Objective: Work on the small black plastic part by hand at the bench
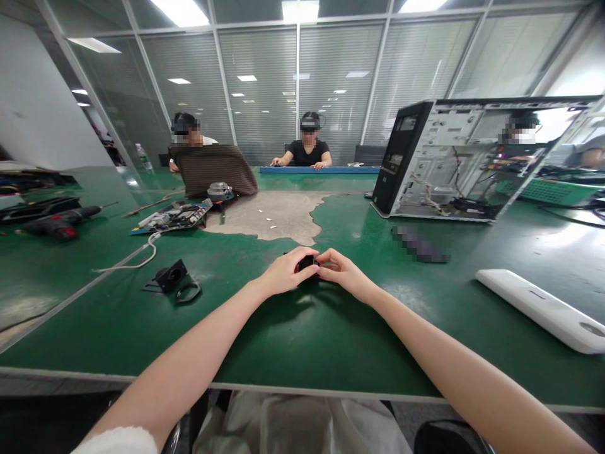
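Note:
Both my hands meet over the middle of the green table. My left hand and my right hand are closed together around a small black part, which shows only between the fingertips. Most of the part is hidden by my fingers. The hands sit just above the table surface.
An open computer case stands at the right rear. A white panel lies to the right. Black parts, a white cable, a circuit board and a drill lie left. Two people sit across the table.

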{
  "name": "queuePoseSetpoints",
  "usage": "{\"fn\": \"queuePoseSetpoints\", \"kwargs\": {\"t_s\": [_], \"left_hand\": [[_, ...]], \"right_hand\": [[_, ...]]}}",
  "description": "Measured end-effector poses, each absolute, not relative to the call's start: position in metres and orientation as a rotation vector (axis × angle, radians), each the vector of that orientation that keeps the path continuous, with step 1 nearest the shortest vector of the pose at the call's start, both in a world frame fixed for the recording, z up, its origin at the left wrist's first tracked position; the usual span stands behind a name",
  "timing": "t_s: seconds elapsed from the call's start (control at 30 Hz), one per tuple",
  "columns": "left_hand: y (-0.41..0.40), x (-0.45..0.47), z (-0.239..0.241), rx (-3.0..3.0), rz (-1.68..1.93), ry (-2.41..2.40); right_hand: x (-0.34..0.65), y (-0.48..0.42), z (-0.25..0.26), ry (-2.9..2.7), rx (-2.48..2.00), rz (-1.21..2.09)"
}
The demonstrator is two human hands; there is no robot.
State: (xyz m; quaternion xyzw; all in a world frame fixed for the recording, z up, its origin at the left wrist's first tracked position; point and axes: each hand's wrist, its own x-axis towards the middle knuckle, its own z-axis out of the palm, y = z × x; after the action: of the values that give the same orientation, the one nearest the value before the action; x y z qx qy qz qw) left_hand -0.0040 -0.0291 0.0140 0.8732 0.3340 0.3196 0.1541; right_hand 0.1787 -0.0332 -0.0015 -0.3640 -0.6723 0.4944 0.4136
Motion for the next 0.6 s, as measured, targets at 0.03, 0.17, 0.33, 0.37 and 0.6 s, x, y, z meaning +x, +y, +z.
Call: {"fn": "queuePoseSetpoints", "kwargs": {"t_s": [0.03,0.17,0.33,0.37,0.6], "left_hand": [[-0.0296,-0.0038,0.0145,2.501,0.913,0.961],[-0.0294,-0.0039,0.0150,2.503,0.922,0.945],[-0.0277,-0.0051,0.0152,2.500,0.919,0.905],[-0.0274,-0.0053,0.0152,2.499,0.919,0.902],[-0.0256,-0.0058,0.0142,2.475,0.898,0.903]], "right_hand": [[0.1789,-0.0327,-0.0018,-1.688,-0.923,1.240],[0.1803,-0.0319,-0.0015,-1.711,-0.907,1.232],[0.1816,-0.0355,0.0003,-1.769,-0.820,1.215],[0.1817,-0.0365,0.0007,-1.776,-0.815,1.216],[0.1795,-0.0352,0.0007,-1.763,-0.857,1.201]]}}
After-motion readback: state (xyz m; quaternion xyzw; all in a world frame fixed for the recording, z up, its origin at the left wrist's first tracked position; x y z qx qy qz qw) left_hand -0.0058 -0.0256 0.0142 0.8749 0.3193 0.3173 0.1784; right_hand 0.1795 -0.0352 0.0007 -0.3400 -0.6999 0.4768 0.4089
